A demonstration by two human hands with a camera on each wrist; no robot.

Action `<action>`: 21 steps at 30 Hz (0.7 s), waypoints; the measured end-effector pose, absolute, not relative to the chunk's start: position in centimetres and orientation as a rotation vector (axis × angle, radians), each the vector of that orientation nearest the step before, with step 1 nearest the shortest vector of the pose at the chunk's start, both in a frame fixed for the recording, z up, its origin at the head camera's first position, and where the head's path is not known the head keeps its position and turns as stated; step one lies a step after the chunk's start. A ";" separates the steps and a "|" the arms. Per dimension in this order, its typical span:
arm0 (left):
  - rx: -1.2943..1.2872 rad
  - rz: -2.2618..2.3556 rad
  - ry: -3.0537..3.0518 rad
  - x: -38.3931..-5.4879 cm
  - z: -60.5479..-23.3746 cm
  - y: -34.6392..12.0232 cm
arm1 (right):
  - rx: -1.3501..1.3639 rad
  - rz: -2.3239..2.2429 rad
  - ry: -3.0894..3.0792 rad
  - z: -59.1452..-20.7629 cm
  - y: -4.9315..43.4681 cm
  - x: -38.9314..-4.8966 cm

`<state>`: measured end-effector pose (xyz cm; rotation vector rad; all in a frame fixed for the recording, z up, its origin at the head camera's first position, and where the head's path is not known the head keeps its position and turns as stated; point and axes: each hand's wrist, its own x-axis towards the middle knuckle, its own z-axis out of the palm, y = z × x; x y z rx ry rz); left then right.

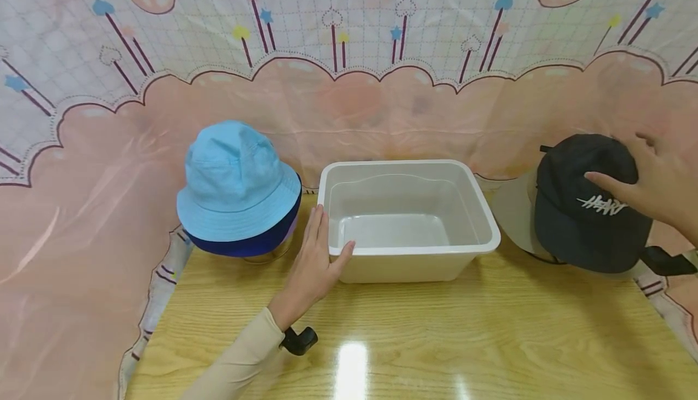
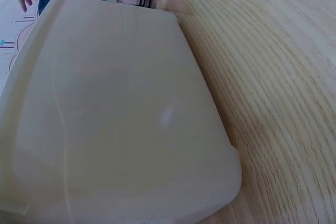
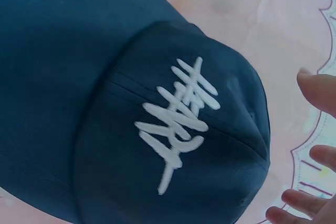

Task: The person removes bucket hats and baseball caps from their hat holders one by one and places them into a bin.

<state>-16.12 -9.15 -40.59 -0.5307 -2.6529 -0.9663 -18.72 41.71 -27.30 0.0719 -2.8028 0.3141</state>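
Observation:
A white plastic bin stands on the table, its inside bare. My left hand rests at the bin's near left corner, fingers straight along the left rim and thumb over the front rim. The bin's outer wall fills much of the left wrist view. To the right, a dark baseball cap with white embroidered lettering sits on its support. My right hand is beside the cap's crown with thumb and fingers spread. In the right wrist view, the fingertips are apart from the cap.
A light blue bucket hat sits over a dark blue one on a stand at the left. Behind the dark cap is a beige cap. A patterned cloth hangs behind the wooden table.

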 end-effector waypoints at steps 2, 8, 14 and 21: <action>-0.527 -0.967 -2.647 -16.1 -40.6 -9.1 | 0.072 0.309 -2.820 -27.0 41.9 -19.5; -0.512 -0.977 -2.642 -16.1 -40.6 -9.0 | 0.138 0.310 -2.855 -26.5 42.4 -21.5; -0.505 -0.977 -2.640 -16.2 -40.6 -8.7 | 0.179 0.224 -2.944 -26.2 43.5 -23.4; -0.502 -0.973 -2.625 -16.3 -40.5 -8.5 | 0.284 0.181 -2.951 -26.8 44.6 -24.9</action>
